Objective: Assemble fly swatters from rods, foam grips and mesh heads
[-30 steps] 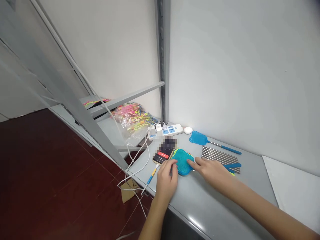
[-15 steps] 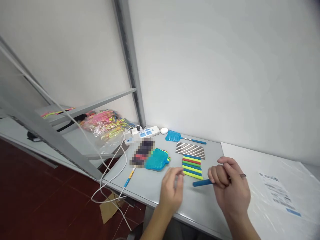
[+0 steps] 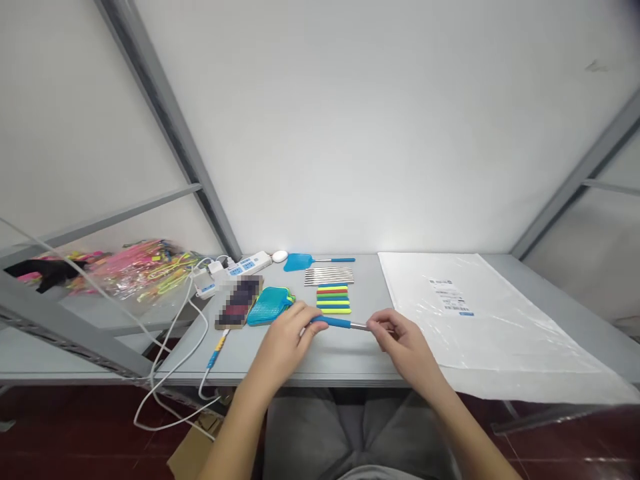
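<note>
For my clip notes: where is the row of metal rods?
In the head view, the rods lie left of the white sheet, between the swatter behind and coloured tubes in front.

Wall [image 3: 370, 133]: plain, whitish, filling your view ahead.
Left post [image 3: 160, 107]: grey, slanting across your view, joined by a crossbar [image 3: 135, 212].
Right post [image 3: 575, 179]: grey too, slanting the other way.
Table [image 3: 345, 360]: grey top, its front edge close before you.
Floor [image 3: 75, 433]: dark red tiles, below you on both sides.
Light: soft, brightest around the wall's middle.
</note>
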Available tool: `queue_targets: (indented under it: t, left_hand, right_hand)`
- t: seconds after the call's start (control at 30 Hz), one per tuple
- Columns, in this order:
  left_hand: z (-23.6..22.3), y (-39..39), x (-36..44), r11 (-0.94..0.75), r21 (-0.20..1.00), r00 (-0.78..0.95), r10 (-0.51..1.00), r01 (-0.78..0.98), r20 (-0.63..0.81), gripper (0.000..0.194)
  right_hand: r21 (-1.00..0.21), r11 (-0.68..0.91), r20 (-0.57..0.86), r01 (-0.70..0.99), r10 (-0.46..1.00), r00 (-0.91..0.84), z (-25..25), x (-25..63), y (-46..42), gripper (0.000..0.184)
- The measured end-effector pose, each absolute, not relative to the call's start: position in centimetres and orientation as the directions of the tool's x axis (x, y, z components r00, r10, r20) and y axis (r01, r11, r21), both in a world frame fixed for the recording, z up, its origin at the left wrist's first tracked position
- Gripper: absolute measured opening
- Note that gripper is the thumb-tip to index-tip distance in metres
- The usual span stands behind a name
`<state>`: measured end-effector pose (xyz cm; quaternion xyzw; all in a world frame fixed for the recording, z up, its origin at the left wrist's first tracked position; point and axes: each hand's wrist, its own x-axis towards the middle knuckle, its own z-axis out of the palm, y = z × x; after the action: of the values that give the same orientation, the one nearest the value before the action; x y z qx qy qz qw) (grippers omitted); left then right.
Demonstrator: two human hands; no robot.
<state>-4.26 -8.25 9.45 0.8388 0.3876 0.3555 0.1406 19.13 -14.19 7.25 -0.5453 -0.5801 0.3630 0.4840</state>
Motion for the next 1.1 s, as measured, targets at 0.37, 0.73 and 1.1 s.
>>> queue_targets:
  t: [0.37, 0.73, 1.1]
  left_hand:
    - [4.1, -9.5, -0.9, -0.775, -0.020, 0.699, 0.558, 0.632, 0.447, 0.028]
    - [5.9, -6.3, 2.3, -0.723, -0.109, 0.722, 0.642, 0.682, 0.260, 0.017]
    - [10.9, 0.8, 6.9, -0.701, -0.160, 0.718, 0.684, 0.695, 0.126, 0.020]
  right_hand:
    - [-0.102, 0.415, 0.182, 0.904, 0.901, -0.393, 6.2, 20.3, -14.8, 0.020]
    - [-0.060, 0.494, 0.011, 0.868, 0.869, -0.494, 7.1, 20.2, -9.2, 0.009]
    - [-0.069, 0.477, 0.076, 0.876, 0.878, -0.472, 10.1, 24.0, -2.1, 0.027]
